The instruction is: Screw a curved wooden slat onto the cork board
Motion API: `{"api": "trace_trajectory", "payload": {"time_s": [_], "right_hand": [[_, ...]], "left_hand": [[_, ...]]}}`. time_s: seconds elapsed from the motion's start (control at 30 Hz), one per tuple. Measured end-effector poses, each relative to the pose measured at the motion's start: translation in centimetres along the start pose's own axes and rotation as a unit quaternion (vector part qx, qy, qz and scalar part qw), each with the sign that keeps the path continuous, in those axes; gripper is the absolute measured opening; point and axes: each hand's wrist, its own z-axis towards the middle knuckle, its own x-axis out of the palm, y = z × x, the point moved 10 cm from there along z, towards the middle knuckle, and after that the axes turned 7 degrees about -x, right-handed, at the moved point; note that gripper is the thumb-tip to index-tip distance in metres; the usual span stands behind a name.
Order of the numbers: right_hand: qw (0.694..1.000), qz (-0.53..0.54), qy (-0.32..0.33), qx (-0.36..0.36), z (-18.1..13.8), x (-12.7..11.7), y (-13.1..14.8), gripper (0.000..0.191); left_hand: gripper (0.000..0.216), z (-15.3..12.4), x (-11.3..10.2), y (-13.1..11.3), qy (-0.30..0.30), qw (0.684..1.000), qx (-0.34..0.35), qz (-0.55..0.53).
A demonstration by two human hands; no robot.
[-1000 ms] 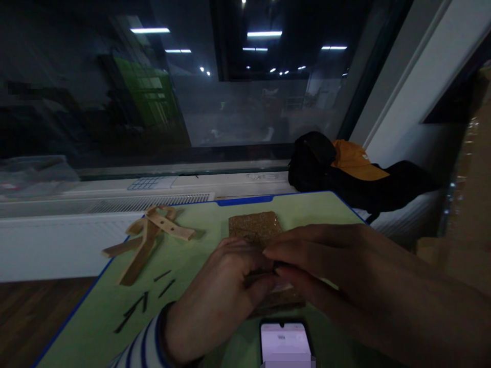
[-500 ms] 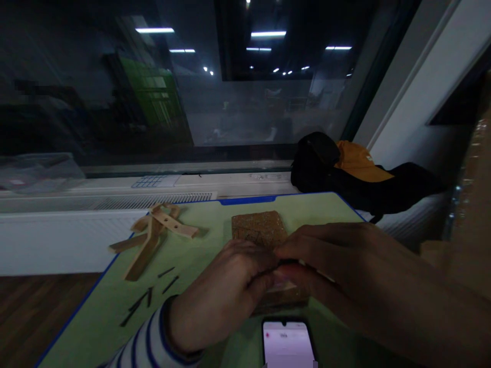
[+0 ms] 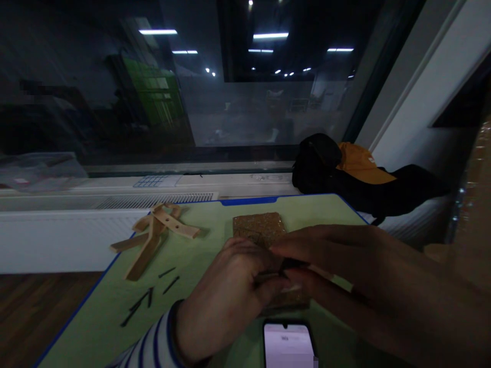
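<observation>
A brown, speckled block [image 3: 259, 222], perhaps chipboard, lies on the pale green tabletop in front of me. My left hand [image 3: 233, 286], in a striped sleeve, rests over its middle with fingers curled and the thumb pointing right. From the right, my right hand [image 3: 345, 266] meets it, thumb and fingertips drawn together in a pinch. Between the two sets of fingertips is a dark spot; whatever they hold there is hidden. Near the block's front edge lies a lit phone [image 3: 288, 345]. Several dark screws or nails [image 3: 149, 296] are scattered left of my left hand.
Bent wooden pieces [image 3: 155, 237] with holes overhang the left edge of the blue-rimmed table [image 3: 215, 225]. A radiator [image 3: 69, 237] and window sill stand behind. At the back right lie a black bag [image 3: 314, 163] and an orange cap [image 3: 362, 163]. Cardboard [image 3: 470, 225] rises at right.
Both thumbs have shifted slightly and the gap between my fingertips has widened, with a dark patch now showing there. The block and the loose pieces have stayed put.
</observation>
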Motion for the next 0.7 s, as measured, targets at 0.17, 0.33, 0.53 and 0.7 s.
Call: {"api": "trace_trajectory", "payload": {"time_s": [0.17, 0.33, 0.53, 0.7], "right_hand": [[0.998, 0.012, 0.054, 0.01, 0.0, 1.0, -0.4, 0.026], [0.999, 0.0, 0.037, 0.024, 0.0, 1.1, -0.6, 0.015], [0.998, -0.031, 0.045, 0.037, 0.1, 1.2, -0.7, 0.016], [0.996, -0.042, 0.057, 0.054, 0.5, 1.5, -1.0, 0.014]], "left_hand": [[0.018, 0.1, 0.1, -0.2, 0.016, 1.0, 0.007, 0.003], [0.023, 0.0, 0.6, -0.3, 0.045, 0.999, 0.021, -0.007], [0.024, 0.0, 0.6, -0.3, 0.054, 0.998, 0.029, -0.012], [0.014, 0.0, 0.0, 0.1, 0.02, 1.0, 0.001, -0.005]]}}
